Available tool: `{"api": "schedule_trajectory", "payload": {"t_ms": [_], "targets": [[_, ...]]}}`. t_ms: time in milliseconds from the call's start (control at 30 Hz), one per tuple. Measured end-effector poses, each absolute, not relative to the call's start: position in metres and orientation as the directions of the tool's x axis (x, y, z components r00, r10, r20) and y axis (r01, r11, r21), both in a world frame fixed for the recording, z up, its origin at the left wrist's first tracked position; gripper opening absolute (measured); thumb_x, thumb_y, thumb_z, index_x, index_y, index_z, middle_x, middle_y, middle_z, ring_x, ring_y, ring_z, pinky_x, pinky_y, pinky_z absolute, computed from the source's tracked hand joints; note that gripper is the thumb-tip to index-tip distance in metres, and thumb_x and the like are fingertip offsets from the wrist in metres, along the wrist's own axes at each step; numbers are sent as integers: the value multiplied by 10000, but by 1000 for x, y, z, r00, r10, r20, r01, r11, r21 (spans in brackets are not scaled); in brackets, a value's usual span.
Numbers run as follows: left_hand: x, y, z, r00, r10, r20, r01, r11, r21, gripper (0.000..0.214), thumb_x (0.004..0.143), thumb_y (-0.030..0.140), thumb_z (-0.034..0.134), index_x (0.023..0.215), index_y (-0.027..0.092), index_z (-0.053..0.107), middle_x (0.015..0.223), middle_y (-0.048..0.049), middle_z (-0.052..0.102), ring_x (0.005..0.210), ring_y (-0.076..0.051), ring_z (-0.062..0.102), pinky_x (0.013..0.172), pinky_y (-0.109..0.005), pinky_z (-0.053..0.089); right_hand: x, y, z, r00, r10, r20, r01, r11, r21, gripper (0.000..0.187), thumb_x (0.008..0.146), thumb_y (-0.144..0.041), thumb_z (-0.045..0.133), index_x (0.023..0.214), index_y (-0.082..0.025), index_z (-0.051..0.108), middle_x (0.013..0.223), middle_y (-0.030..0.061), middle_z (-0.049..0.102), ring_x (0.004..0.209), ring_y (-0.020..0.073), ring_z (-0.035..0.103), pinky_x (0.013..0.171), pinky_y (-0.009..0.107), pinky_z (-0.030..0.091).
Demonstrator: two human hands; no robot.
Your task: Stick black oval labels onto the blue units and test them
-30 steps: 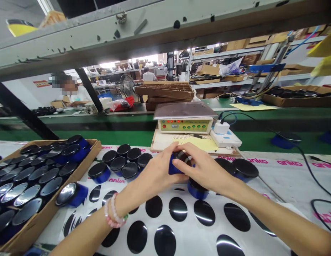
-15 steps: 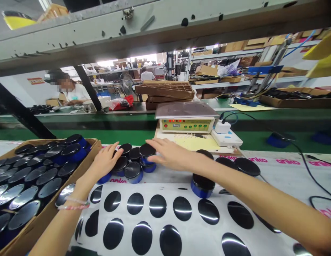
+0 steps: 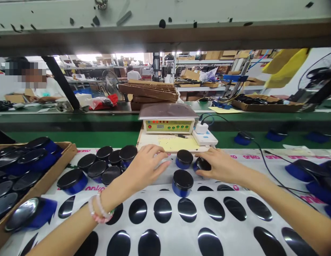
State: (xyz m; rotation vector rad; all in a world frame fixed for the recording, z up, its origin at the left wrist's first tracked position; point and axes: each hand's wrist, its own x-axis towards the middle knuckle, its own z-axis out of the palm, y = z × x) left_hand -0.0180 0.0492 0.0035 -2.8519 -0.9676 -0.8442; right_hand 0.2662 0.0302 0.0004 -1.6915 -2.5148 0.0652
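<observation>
My right hand (image 3: 221, 164) curls its thumb and fingers around a round blue case with a glossy black top (image 3: 203, 165). Just left of it stand two similar cases, one farther back (image 3: 184, 159) and one nearer (image 3: 183, 182). My left hand (image 3: 148, 164) hovers with thumb and fingers apart and nothing between them. Behind its wrist, on the left, a cluster of the same cases (image 3: 97, 169) stands upright on the bench. Below both hands lies a white sheet (image 3: 173, 220) bearing rows of black ovals.
A cardboard box (image 3: 57, 164) full of these cases is at left, with one tilted case (image 3: 29, 213) by its side. A control unit (image 3: 168, 124) and white power adapter (image 3: 204, 137) stand behind. Black cables (image 3: 261, 163) and more cases (image 3: 305, 170) are at right.
The view has swung right. Both hands have moved away from the cluster of cases at left. My right hand now grasps a single case farther right.
</observation>
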Motion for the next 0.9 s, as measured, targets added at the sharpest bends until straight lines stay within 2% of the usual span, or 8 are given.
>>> {"api": "schedule_trajectory", "payload": {"t_ms": [133,267,367,500,600,667,767,900], "targets": [[-18,46,1,680,588,438,562,-801,204,205,966,271,473,1038,161,631,1061,-84,649,1028,-241,560,908,-426,457,269,18,27,-289,938,191,919,328,-218,537,908,-577,456,1281,-194,507,1155,115,634,1027,307,609,839,425,500],[-12,31,-2,713,617,333,553,-787,274,176,949,258,505,1003,162,641,1012,-73,664,969,-232,595,877,-405,498,253,21,41,-364,897,249,852,429,-300,412,922,-468,447,1263,-239,485,1257,69,550,1012,238,609,865,345,485],[1,22,-7,732,629,263,548,-772,322,185,947,255,503,1016,159,645,996,-75,676,937,-243,626,830,-405,532,244,32,39,-376,909,180,891,408,-199,412,890,-373,454,1265,-211,511,1272,103,526,947,267,622,811,385,488],[19,43,-16,699,669,252,558,-731,393,314,937,139,446,1228,129,563,1232,-160,590,1157,-308,559,964,-504,464,252,38,24,-382,924,26,905,379,-191,358,797,-359,579,1107,-187,630,1052,108,646,820,294,653,697,373,503],[36,80,-30,726,649,227,490,-720,492,581,861,207,626,1402,166,418,1402,-177,480,1270,-315,496,1045,-483,417,260,36,14,-429,902,-46,883,408,-233,408,794,-382,616,1161,-206,622,1121,87,664,973,290,641,807,344,508],[46,101,-41,753,621,219,421,-709,566,732,777,297,748,1419,202,408,1421,-143,491,1284,-290,499,1072,-426,409,269,35,12,-425,904,-45,880,401,-253,445,872,-446,529,1244,-210,587,1232,86,627,1096,283,597,905,350,483],[54,114,-52,746,616,254,335,-676,656,657,754,354,769,1347,242,508,1369,-75,568,1264,-239,530,1086,-362,399,290,35,12,-338,941,-18,914,324,-246,512,935,-430,376,1338,-156,531,1332,139,551,1180,318,541,971,441,448],[50,108,-54,655,684,320,286,-617,733,552,754,343,764,1267,240,587,1298,-68,618,1205,-243,566,1060,-394,417,316,36,4,-297,953,-66,930,273,-246,509,836,-379,527,1299,-177,590,1285,129,588,1127,352,575,948,481,474]]}}
